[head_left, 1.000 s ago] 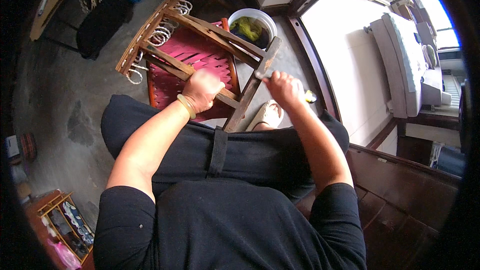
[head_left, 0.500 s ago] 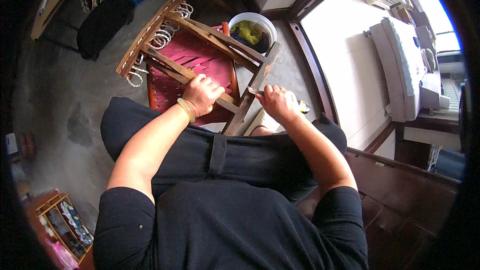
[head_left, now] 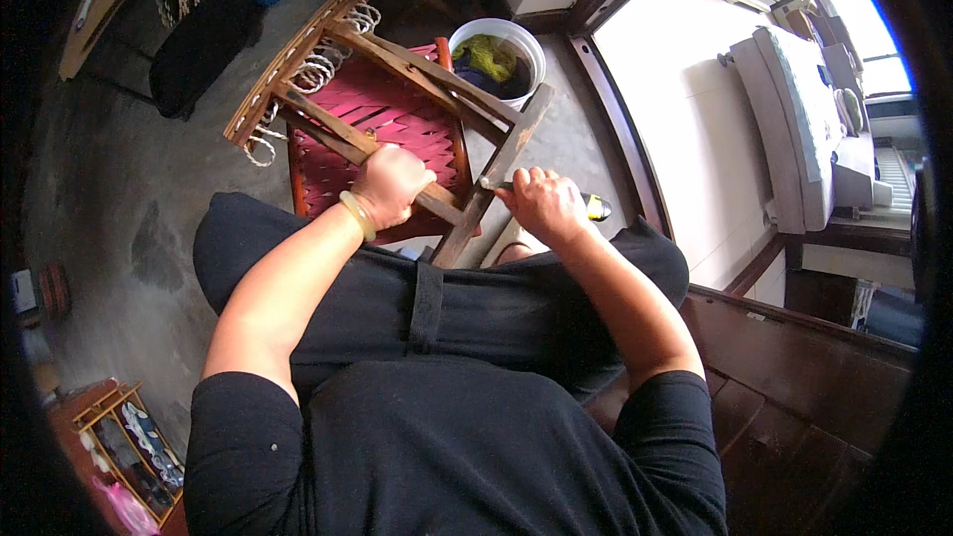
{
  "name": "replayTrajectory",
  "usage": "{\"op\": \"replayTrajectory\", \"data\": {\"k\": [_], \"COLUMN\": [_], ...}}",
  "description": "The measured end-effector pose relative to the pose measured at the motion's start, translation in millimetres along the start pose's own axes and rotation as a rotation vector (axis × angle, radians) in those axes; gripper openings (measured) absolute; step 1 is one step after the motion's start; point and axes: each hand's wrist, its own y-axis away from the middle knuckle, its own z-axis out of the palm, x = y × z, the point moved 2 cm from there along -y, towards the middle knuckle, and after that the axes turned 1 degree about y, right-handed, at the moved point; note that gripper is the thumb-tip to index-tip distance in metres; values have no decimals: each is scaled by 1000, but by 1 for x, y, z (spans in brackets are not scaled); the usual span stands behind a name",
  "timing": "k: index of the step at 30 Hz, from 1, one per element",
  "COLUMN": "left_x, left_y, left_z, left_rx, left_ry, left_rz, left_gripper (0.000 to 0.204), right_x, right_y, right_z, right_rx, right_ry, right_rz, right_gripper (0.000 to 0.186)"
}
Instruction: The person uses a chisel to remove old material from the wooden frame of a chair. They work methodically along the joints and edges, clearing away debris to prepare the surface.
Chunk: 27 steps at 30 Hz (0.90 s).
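A worn wooden stool frame (head_left: 402,69) lies tilted in front of me, white twisted rope (head_left: 320,67) looped along its far slatted end. My left hand (head_left: 390,184) is closed around one of its legs, slightly smeared by motion. A near crossbar (head_left: 493,177) joins the two legs. Beside that bar, my right hand (head_left: 544,203) grips a hand tool with a yellow-and-black handle end (head_left: 597,206). Its greyish tip touches or nearly touches the bar; most of the tool is hidden in my fist, so its exact kind is unclear.
Beneath the frame stands a seat woven of pink-red strips (head_left: 333,154) with orange-brown rails. A white bucket (head_left: 539,58) holding yellow-green and dark material is behind the crossbar. To the right runs a dark door frame (head_left: 625,129); a small wooden rack (head_left: 104,402) sits at lower left.
The stool frame and both hands appear slightly lower and to the left, along with the whole view. My left hand is now blurred; both grips look the same.
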Motion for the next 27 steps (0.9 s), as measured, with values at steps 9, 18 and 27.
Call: {"op": "replayTrajectory", "data": {"k": [9, 18, 27], "left_x": [0, 2, 0], "left_y": [16, 13, 17], "left_z": [-7, -7, -4], "left_rx": [88, 118, 160], "left_ry": [68, 1, 66], "left_rz": [25, 49, 60], "left_gripper": [29, 19, 19], "right_x": [-5, -6, -6], "right_y": [3, 6, 5], "right_z": [11, 15, 14], "right_rx": [58, 44, -4], "right_ry": [42, 10, 16], "right_rz": [56, -15, 36], "right_gripper": [41, 43, 43]}}
